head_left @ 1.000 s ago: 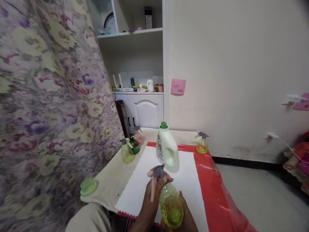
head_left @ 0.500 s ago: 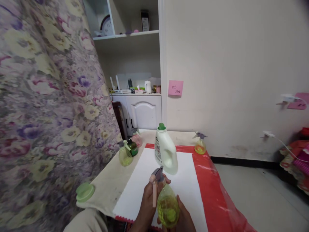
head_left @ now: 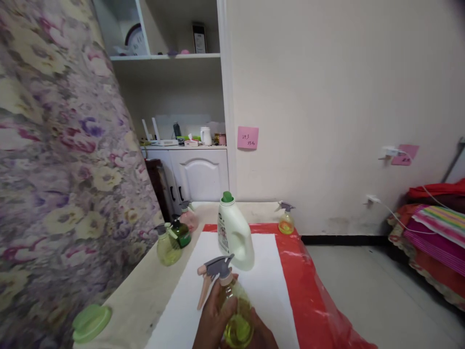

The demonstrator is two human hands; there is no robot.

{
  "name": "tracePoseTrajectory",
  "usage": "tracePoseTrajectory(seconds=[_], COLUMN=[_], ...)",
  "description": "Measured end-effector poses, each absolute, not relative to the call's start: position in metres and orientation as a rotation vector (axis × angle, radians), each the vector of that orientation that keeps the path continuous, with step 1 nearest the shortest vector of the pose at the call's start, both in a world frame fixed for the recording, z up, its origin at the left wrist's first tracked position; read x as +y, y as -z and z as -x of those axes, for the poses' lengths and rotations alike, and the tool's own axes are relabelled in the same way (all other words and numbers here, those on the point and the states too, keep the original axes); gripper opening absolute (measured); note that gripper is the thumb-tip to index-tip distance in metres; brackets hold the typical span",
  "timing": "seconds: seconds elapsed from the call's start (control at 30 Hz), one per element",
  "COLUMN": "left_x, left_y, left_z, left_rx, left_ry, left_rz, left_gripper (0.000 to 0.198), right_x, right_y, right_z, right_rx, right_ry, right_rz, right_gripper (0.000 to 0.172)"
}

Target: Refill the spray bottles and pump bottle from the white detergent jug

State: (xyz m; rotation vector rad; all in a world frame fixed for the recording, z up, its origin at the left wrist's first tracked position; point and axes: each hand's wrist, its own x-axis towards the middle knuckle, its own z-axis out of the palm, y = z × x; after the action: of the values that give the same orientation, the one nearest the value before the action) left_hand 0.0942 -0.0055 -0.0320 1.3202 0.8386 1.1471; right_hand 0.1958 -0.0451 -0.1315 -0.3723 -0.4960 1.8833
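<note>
One yellow spray bottle [head_left: 239, 324], held from both sides.
The left grip [head_left: 214, 317] is wrapped around its left side, and the right grip [head_left: 263, 332] holds its lower right side. The bottle leans a little, with its gray and pink spray top [head_left: 219, 267] pointing left, in front of a white sheet [head_left: 269, 286] on the desk [head_left: 138, 286]. Behind it, a big pale green jug [head_left: 232, 232] stands on the sheet. A red cloth [head_left: 308, 286] shows along the right. Near the far right corner is a small spray bottle [head_left: 286, 226]. On the left, a light green spray bottle [head_left: 168, 253], a dark green bottle [head_left: 182, 236] and a pink spray bottle [head_left: 189, 220] stand close together. A green bowl [head_left: 90, 324] sits at the near left corner.
</note>
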Motion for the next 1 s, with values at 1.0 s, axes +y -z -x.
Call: tracePoseTrajectory(seconds=[1.0], left_x=[0.049], left_y=[0.07], left_z=[-0.051], left_rx=[1.071], left_ry=[-1.019], left_rz=[-1.839], left_gripper=[0.048], right_x=[-0.04], right_y=[0.128], right_z=[-0.227], right_rx=[-0.893], right_ry=[-0.383], right_rz=[1.429], right_gripper=[0.074])
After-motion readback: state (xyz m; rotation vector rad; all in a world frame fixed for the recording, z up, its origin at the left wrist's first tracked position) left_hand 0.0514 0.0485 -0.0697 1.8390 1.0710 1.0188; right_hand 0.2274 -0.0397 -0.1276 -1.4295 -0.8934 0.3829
